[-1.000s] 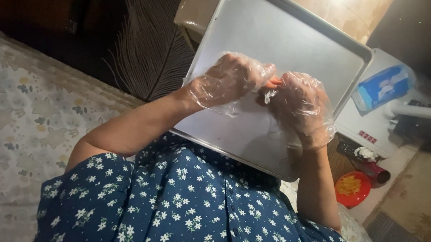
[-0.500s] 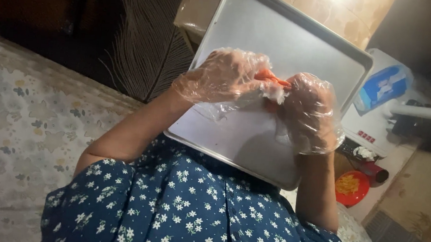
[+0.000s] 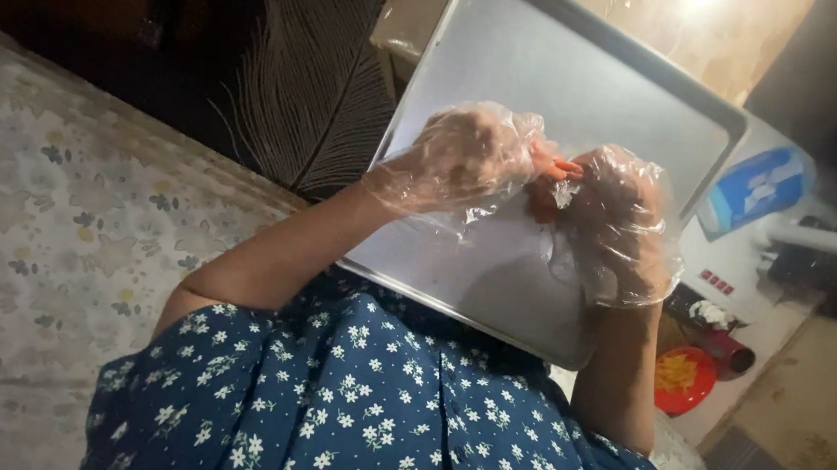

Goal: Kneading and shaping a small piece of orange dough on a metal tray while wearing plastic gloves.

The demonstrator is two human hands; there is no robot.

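Observation:
Both my hands wear loose clear plastic gloves and meet over a large grey metal baking tray (image 3: 554,74) that rests on my lap. My left hand (image 3: 467,156) and my right hand (image 3: 618,218) pinch a small orange-red piece of food (image 3: 550,180) between their fingertips, just above the tray's middle. Most of the piece is hidden by the gloves and fingers. The tray's surface around the hands is bare.
My blue dress with white flowers (image 3: 370,397) fills the lower view. A pale floral cloth (image 3: 62,204) lies at left. At right stand a blue and white container (image 3: 755,188), a small red bowl with yellow contents (image 3: 683,377) and a dark cylinder (image 3: 722,345).
My hands have shifted slightly lower and right over the tray, and the orange piece shows more plainly between the fingertips.

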